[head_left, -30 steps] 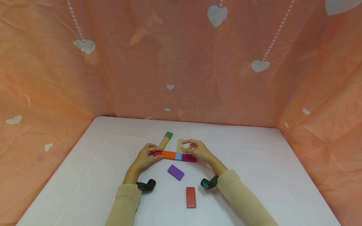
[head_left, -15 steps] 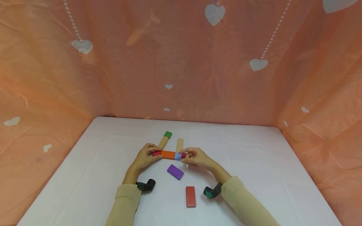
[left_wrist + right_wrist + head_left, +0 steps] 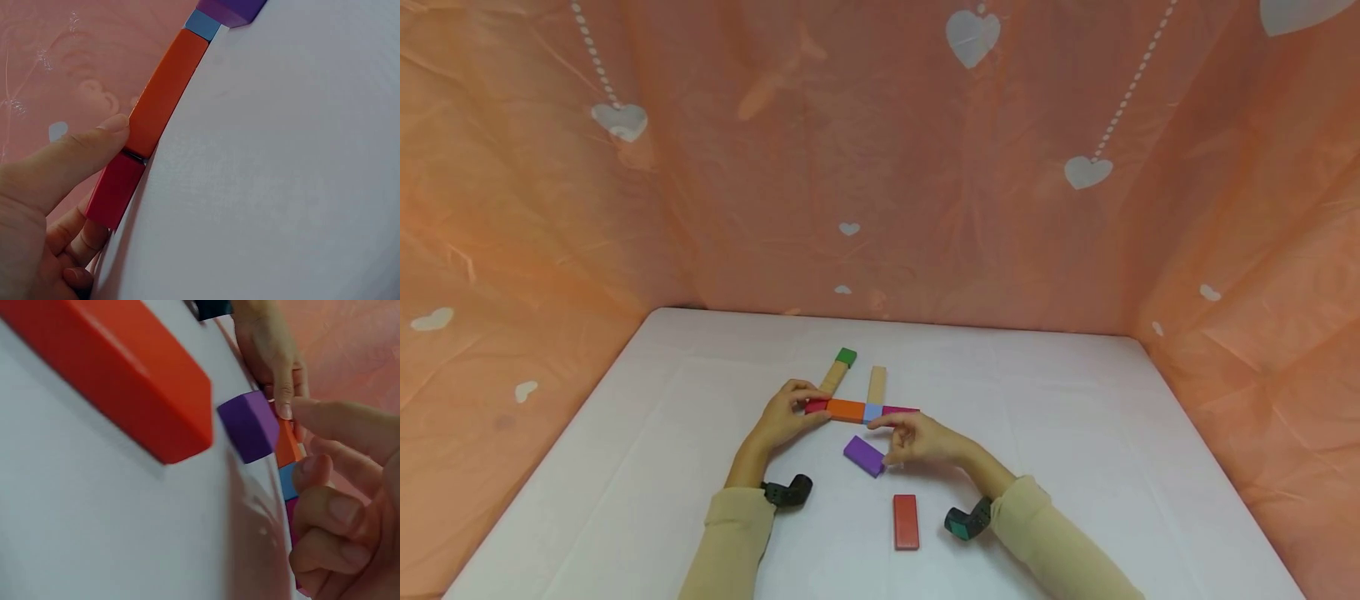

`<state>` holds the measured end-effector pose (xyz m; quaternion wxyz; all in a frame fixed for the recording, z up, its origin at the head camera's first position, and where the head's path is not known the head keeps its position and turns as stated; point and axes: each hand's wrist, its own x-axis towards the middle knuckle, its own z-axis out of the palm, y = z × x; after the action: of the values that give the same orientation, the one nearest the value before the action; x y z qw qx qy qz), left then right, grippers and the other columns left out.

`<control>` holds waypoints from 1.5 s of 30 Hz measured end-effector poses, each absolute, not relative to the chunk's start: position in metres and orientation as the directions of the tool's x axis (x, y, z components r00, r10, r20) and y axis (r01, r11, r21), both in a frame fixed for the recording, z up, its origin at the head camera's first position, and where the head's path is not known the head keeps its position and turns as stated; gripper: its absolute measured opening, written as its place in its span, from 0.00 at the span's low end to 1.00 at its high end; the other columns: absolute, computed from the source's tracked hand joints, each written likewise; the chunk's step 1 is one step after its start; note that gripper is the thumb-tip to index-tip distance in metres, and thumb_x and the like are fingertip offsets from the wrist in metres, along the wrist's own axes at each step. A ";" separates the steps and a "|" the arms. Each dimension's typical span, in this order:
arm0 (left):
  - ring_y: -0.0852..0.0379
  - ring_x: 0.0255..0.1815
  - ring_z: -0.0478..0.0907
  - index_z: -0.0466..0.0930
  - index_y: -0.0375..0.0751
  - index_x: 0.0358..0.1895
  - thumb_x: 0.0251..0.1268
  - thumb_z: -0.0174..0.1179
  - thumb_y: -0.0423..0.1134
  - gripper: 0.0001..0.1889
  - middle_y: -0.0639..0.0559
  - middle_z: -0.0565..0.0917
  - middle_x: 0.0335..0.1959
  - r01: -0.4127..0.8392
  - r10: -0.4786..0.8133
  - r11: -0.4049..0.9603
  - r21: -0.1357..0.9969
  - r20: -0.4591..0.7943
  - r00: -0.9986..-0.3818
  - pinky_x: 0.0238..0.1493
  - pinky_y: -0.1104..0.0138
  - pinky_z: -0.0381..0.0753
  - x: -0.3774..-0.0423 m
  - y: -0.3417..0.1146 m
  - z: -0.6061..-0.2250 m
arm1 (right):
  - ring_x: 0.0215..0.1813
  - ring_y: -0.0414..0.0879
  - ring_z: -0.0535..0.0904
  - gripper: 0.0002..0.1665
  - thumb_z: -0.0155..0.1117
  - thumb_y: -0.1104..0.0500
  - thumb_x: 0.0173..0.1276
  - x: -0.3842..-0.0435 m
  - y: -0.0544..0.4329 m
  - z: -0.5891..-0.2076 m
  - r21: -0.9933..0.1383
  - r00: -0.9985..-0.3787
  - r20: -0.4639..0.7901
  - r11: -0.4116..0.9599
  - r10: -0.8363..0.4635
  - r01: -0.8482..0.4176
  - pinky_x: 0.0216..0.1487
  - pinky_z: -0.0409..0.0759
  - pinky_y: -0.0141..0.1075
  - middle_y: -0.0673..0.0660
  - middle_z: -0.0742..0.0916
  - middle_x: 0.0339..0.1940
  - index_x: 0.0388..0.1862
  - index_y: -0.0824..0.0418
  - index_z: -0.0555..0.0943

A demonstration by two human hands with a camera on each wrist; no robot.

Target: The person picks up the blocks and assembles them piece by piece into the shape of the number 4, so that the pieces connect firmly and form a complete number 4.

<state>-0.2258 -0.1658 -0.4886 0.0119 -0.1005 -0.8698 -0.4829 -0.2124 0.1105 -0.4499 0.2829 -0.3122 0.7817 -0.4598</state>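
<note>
My left hand (image 3: pixel 786 417) holds the left end of a row of blocks. Its thumb lies against the near side, and its fingers reach behind the crimson block (image 3: pixel 115 190). To the right, the row runs on with an orange block (image 3: pixel 846 411), a light blue block (image 3: pixel 872 412) and a magenta block (image 3: pixel 900 409), partly covered by my right hand. My right hand (image 3: pixel 925 439) hovers at the right end of the purple block (image 3: pixel 864 456), holding nothing. In the right wrist view its fingers are bent, with the purple block just beyond them.
Two plain wooden blocks extend back from the row: the left one (image 3: pixel 834 377) ends at a green block (image 3: pixel 846 358), the right one (image 3: pixel 877 385) stands behind the light blue block. A red block (image 3: pixel 906 522) lies nearer on the white table (image 3: pixel 1037 400). Orange curtains enclose the sides and back.
My right hand has moved from above the magenta block and right wooden block, toward me, down to the purple block. My left hand and the blocks stay where they were.
</note>
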 end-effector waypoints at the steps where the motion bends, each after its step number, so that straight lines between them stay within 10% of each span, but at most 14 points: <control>1: 0.45 0.54 0.73 0.85 0.37 0.48 0.54 0.70 0.37 0.17 0.39 0.77 0.52 0.184 0.161 0.514 0.838 0.116 -0.980 0.58 0.58 0.73 -0.226 -0.166 -0.489 | 0.25 0.35 0.71 0.32 0.66 0.67 0.60 -0.212 0.110 -0.451 -0.893 -0.635 -0.164 0.387 -0.755 -0.230 0.36 0.72 0.25 0.54 0.76 0.20 0.65 0.66 0.72; 45: 0.45 0.56 0.73 0.85 0.39 0.48 0.55 0.70 0.37 0.16 0.41 0.76 0.52 0.167 0.165 0.507 0.846 0.094 -0.982 0.61 0.53 0.72 -0.225 -0.165 -0.488 | 0.18 0.33 0.64 0.39 0.64 0.68 0.61 -0.218 0.099 -0.459 -0.887 -0.502 -0.239 0.398 -0.831 -0.236 0.28 0.65 0.24 0.44 0.70 0.13 0.71 0.66 0.63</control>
<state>-0.2253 -0.1652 -0.4876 0.0008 -0.0955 -0.8679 -0.4874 -0.2176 0.0988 -0.4595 0.3534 -0.3521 0.7576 -0.4209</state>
